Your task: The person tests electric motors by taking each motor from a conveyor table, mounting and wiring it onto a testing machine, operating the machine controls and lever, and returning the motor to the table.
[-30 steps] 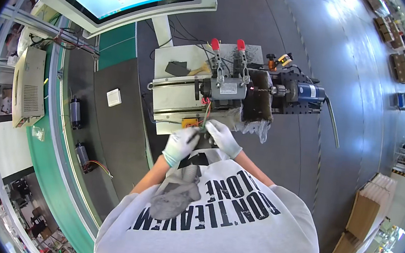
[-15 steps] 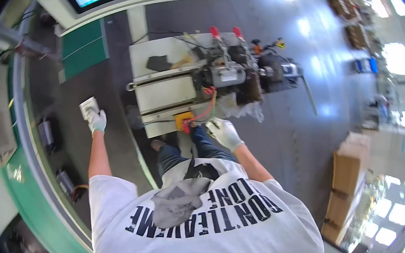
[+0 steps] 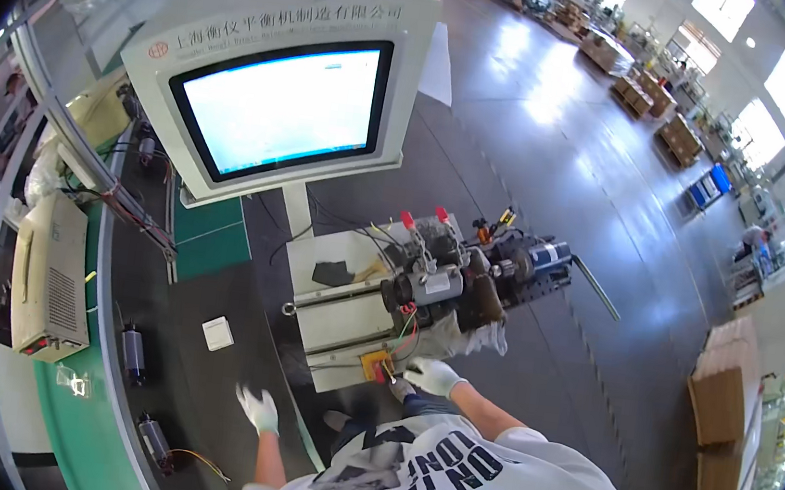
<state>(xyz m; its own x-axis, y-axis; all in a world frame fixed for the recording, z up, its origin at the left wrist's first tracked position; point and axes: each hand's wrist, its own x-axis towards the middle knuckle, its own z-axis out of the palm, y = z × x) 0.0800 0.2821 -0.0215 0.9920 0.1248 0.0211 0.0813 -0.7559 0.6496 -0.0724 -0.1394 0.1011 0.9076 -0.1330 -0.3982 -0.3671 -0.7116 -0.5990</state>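
My left hand (image 3: 257,410), in a white glove, is off the dark belt's right side with its fingers spread and nothing in them. A flat white square block (image 3: 218,334) lies on the dark belt (image 3: 188,386), apart from that hand. My gloved right hand (image 3: 434,377) is curled beside a yellow box (image 3: 376,366) with red parts at the bench's front edge; what its fingers hold is too small to make out. Red and green wires (image 3: 409,320) run from the box area up to a grey motor (image 3: 431,286), which lies in the machine under red-handled clamps (image 3: 421,234).
A monitor (image 3: 282,107) in a pale cabinet stands ahead on the left. Two dark motors (image 3: 133,354) lie at the belt's left, near a beige case (image 3: 50,276). Another cylindrical motor (image 3: 546,255) and a rod (image 3: 598,288) jut out at the machine's right. Cardboard boxes (image 3: 722,408) stand far right.
My left hand has let go of the white block on the belt and drawn back toward me. My right hand stays by the yellow box. The view has tilted up, showing the whole monitor.
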